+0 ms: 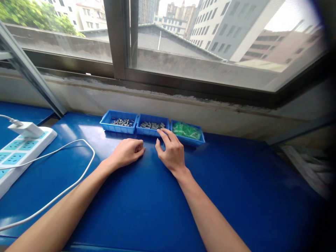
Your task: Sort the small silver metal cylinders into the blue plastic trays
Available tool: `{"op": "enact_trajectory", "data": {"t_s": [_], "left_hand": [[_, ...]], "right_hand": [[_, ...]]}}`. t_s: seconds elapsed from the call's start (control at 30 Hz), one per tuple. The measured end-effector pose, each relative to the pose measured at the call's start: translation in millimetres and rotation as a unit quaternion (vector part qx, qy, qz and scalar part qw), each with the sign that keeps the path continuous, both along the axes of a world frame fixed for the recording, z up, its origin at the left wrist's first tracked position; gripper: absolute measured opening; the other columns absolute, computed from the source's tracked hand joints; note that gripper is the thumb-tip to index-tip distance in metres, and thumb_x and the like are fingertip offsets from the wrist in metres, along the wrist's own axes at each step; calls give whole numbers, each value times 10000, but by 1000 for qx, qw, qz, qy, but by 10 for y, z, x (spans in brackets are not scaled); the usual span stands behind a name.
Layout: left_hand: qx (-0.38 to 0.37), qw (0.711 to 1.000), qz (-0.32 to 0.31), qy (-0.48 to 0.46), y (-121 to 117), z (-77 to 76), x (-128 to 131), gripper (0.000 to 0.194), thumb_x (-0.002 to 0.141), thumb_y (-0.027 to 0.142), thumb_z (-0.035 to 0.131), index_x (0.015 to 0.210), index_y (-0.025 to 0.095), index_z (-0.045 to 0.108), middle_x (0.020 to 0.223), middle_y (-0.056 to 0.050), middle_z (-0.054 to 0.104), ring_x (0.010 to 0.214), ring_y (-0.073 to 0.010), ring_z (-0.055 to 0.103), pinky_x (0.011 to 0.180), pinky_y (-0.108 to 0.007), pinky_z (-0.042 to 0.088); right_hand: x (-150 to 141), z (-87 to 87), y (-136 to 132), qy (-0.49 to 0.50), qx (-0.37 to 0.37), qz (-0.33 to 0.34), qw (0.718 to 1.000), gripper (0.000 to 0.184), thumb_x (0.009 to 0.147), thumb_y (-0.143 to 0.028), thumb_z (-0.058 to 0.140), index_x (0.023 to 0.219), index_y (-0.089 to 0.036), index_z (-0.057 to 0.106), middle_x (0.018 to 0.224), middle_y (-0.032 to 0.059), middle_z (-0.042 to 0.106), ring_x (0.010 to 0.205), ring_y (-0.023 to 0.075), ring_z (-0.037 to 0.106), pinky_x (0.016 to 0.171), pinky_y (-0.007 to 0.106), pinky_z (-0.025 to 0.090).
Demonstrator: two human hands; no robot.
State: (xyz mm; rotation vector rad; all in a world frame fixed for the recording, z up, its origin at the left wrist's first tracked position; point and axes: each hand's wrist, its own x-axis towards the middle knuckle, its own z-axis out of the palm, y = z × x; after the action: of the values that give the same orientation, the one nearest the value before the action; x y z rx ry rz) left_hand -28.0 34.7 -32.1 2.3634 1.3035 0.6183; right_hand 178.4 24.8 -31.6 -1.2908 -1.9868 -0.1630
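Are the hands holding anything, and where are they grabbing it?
Nothing visible is held. The left hand rests loosely curled on the blue table. The right hand's fingers reach to the front rim of the middle tray.
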Motion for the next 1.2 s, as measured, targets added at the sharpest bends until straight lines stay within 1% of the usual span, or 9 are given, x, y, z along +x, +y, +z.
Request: {"op": "enact_trajectory", "data": {"t_s": [0.1, 0.23, 0.3, 0.37, 0.47, 0.6, 0.7, 0.93, 1.2], "left_hand": [[3, 1000, -2, 5, 1, 9, -1, 271, 886, 287, 546, 658, 192, 433, 602, 25, 535, 549, -116, 440, 556, -250, 237], [12, 1000, -5, 14, 7, 1, -1, 279, 896, 301, 544, 658, 195, 443, 608, 23, 542, 549, -122, 459, 552, -252, 248], [13, 1000, 2, 11, 11, -17, 1, 190, 898, 313, 552, 749, 205, 505, 616, 31, 547, 551, -128, 480, 550, -251, 267], [15, 1000, 19, -13, 13, -38, 7, 148, 901, 335, 561, 983, 213, 546, 647, 40, 555, 565, -139, 508, 558, -247, 309], [22, 996, 41, -71, 10, -49, 18, 527, 903, 342, 566, 1379, 218, 376, 752, 35, 584, 601, -141, 546, 594, -239, 385], [19, 995, 41, -92, 3, -21, 21, 773, 897, 285, 566, 1552, 297, 155, 821, 29, 611, 609, -126, 560, 615, -223, 426], [14, 996, 36, -83, 2, -4, 17, 761, 908, 290, 556, 1559, 302, 162, 829, 23, 622, 616, -127, 565, 620, -224, 437], [11, 998, 36, -60, 2, 13, 29, 595, 940, 361, 525, 1493, 261, 330, 796, 19, 645, 599, -131, 583, 611, -229, 431], [20, 996, 49, -76, 15, 18, 6, 305, 946, 364, 552, 1177, 216, 687, 591, 23, 631, 517, -116, 572, 575, -205, 409]], "right_hand": [[14, -42, 33, -37, -35, -12, 999, 447, 936, -205, 495, 1377, -165, 557, 1367, 115, 591, 1174, 279, 558, 1029, 428, 467], [18, -72, 66, -30, -37, -17, 999, 440, 944, -193, 482, 1374, -169, 567, 1323, 105, 621, 1155, 281, 547, 1027, 437, 470], [20, -63, 79, -23, -34, -17, 999, 409, 953, -188, 478, 1344, -173, 595, 1269, 100, 648, 1127, 275, 548, 1016, 425, 473], [23, -44, 91, -19, -32, -17, 999, 371, 955, -185, 489, 1298, -176, 630, 1208, 94, 672, 1088, 270, 551, 999, 411, 478], [30, -10, 106, -20, -39, -19, 999, 314, 932, -158, 535, 1218, -180, 664, 1109, 90, 689, 1043, 266, 553, 963, 394, 485], [41, 35, 116, -38, -61, -38, 997, 207, 889, -148, 604, 1075, -204, 676, 998, 91, 666, 1012, 273, 559, 886, 382, 495], [49, 72, 116, -57, -71, -35, 995, 149, 871, -163, 642, 1009, -216, 661, 970, 84, 651, 991, 266, 574, 837, 361, 491], [78, 123, 111, -90, -80, -11, 993, 96, 870, -172, 650, 950, -221, 633, 960, 51, 661, 917, 218, 615, 755, 312, 449], [81, 86, 95, -142, -64, -18, 988, 58, 904, -172, 583, 883, -214, 616, 915, 46, 659, 838, 193, 613, 663, 291, 377]]}}
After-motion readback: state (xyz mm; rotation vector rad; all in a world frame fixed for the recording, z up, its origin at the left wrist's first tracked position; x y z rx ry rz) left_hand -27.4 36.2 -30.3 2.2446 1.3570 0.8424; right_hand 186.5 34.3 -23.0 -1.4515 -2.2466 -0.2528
